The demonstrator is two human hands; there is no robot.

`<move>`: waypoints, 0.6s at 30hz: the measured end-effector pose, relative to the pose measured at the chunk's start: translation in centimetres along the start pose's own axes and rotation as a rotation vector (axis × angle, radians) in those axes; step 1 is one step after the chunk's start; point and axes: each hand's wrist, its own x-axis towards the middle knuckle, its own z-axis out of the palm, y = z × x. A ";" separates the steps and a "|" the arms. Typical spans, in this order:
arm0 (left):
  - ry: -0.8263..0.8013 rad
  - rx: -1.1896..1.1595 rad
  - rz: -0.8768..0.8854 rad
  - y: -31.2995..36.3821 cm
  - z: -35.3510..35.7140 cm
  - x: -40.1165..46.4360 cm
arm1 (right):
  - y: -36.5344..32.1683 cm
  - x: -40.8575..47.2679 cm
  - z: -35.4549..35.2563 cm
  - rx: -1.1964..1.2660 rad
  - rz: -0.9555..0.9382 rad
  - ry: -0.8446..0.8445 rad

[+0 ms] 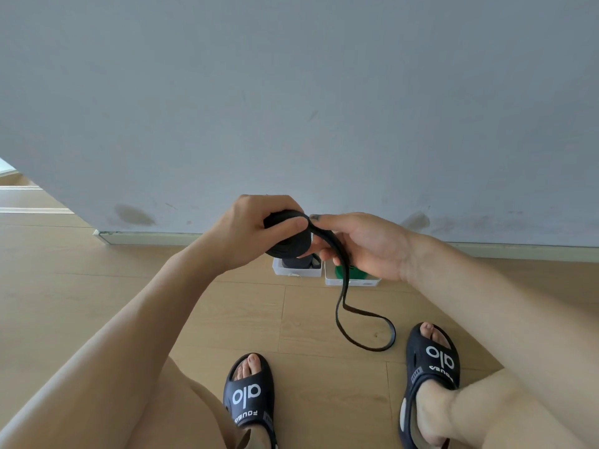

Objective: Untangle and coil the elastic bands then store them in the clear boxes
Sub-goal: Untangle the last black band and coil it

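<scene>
Left hand (249, 231) grips black band coil (288, 241), thumb clamping. Right hand (363, 244) fingers curl round tail (366, 325) hanging above floor. Advise: keep tension, feed flat, no twists. Clear boxes (351, 281) beneath.

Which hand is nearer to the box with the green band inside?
Right. The right hand is directly above the box with the green band; the left hand, gripping the black coil, is further left.

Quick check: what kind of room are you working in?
Probably a room in a home: wood-plank floor, plain painted wall with a baseboard, and the person wears slide sandals indoors.
</scene>
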 end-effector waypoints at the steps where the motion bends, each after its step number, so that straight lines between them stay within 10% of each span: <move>1: 0.011 -0.002 -0.003 0.0 -0.2 0.0 | -0.3 -0.1 0.0 -0.048 -0.016 0.020; 8: 0.106 -0.030 -0.024 -0.2 -0.8 0.0 | -1.2 -0.9 -0.5 -0.501 -0.283 0.212; 18: 0.214 -0.154 -0.033 0.5 -0.2 0.3 | -0.9 -0.5 0.5 0.131 -0.024 -0.028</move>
